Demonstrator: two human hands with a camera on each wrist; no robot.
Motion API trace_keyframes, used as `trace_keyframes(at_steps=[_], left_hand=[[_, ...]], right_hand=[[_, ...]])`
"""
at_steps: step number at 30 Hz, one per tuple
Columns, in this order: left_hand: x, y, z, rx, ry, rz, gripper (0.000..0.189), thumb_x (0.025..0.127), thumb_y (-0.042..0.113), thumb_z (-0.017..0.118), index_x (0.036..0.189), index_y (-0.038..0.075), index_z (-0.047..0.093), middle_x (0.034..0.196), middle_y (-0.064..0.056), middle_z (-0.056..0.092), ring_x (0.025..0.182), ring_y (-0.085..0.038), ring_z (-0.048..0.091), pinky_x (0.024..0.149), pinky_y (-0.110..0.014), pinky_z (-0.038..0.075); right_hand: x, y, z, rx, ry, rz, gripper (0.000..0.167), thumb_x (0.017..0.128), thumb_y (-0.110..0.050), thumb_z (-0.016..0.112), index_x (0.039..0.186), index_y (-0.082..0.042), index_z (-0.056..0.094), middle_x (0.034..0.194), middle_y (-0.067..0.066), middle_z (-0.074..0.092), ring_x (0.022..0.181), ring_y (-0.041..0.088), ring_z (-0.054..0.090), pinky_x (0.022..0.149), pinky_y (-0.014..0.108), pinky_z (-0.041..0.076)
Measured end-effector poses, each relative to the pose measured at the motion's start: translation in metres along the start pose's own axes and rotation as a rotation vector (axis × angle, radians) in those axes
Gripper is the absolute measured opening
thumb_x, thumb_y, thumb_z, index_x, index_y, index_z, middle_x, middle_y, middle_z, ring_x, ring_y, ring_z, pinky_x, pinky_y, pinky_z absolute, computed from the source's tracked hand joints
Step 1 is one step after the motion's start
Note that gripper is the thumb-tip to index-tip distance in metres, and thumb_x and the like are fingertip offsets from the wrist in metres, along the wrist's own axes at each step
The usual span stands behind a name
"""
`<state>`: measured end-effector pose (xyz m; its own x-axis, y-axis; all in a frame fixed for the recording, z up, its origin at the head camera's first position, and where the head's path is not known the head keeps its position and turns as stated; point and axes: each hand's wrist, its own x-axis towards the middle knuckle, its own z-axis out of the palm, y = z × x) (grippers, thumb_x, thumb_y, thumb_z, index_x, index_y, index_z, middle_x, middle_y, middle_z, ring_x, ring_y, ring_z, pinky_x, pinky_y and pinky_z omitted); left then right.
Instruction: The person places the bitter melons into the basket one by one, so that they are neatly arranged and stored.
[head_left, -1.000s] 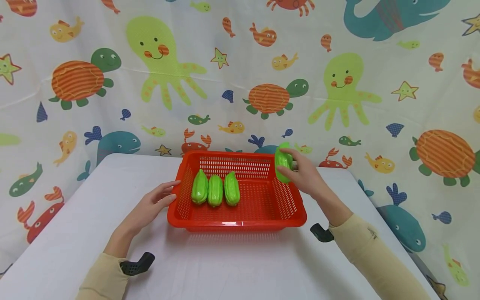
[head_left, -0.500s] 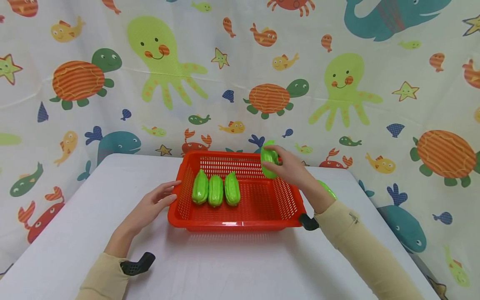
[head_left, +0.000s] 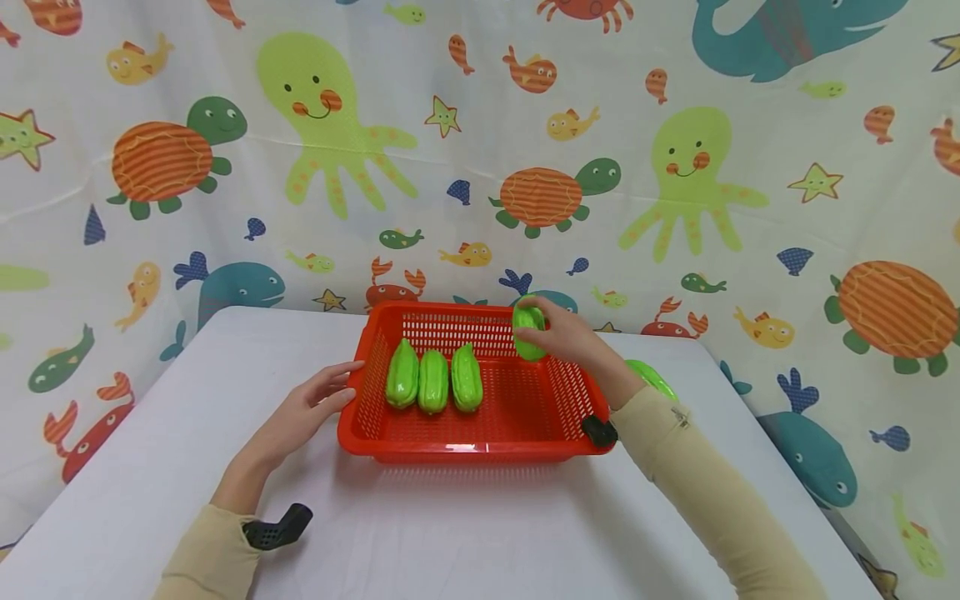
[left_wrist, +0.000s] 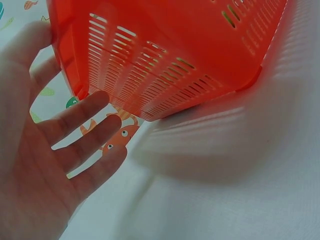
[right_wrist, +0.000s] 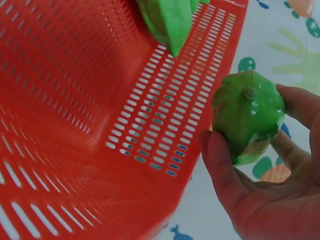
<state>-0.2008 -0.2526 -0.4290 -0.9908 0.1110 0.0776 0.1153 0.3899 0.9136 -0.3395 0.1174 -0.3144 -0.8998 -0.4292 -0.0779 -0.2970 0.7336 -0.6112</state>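
Observation:
My right hand (head_left: pixel 558 333) grips a glossy green, ridged, elongated vegetable (head_left: pixel 529 329) over the right part of a red plastic basket (head_left: pixel 465 450). In the right wrist view, thumb and fingers pinch the vegetable (right_wrist: pixel 247 115) around its sides, its blunt end facing the camera. Three similar green vegetables (head_left: pixel 433 382) lie side by side in the left half of the basket. My left hand (head_left: pixel 303 412) is at the basket's left rim, fingertips right at the edge. In the left wrist view its fingers (left_wrist: pixel 92 145) are spread and extended beside the slotted wall.
Another green vegetable (head_left: pixel 651 379) lies on the white table (head_left: pixel 465 533) right of the basket, partly hidden by the right forearm. A curtain (head_left: pixel 480 125) printed with sea animals hangs behind the table. Black devices (head_left: pixel 277 529) are strapped at both wrists.
The right hand has carried the green vegetable leftward, from the basket's right rim to above its inside, then slightly lower. The vegetable on the right has come into view. The left hand has stayed put.

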Motion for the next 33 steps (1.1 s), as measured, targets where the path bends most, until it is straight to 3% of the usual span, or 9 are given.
trace_keyframes(at_steps=[11,19,33], left_hand=[[0.000,0.000,0.000,0.001,0.000,0.006,0.055,0.100,0.039,0.053,0.150,0.021,0.039,0.141,-0.019,0.047,0.129,-0.040,0.044,0.096,-0.059,0.046],[0.000,0.000,0.001,0.000,0.002,0.003,0.055,0.100,0.039,0.053,0.150,0.022,0.039,0.141,-0.018,0.047,0.129,-0.039,0.044,0.097,-0.060,0.045],[0.001,-0.002,0.001,-0.015,0.001,-0.006,0.055,0.099,0.040,0.054,0.150,0.023,0.039,0.141,-0.017,0.047,0.129,-0.038,0.043,0.096,-0.059,0.046]], right_hand=[[0.016,0.001,0.009,-0.053,-0.079,0.024,0.054,0.092,-0.036,0.066,0.140,-0.020,0.047,0.123,0.011,0.056,0.106,0.028,0.053,0.084,0.037,0.052],[0.019,-0.002,0.014,-0.090,-0.130,0.009,0.052,0.092,-0.034,0.067,0.137,-0.020,0.048,0.126,0.011,0.055,0.109,0.028,0.052,0.087,0.038,0.051],[0.024,-0.003,0.025,-0.098,-0.301,0.022,0.052,0.090,-0.032,0.069,0.137,-0.016,0.051,0.131,0.009,0.053,0.115,0.026,0.051,0.090,0.037,0.053]])
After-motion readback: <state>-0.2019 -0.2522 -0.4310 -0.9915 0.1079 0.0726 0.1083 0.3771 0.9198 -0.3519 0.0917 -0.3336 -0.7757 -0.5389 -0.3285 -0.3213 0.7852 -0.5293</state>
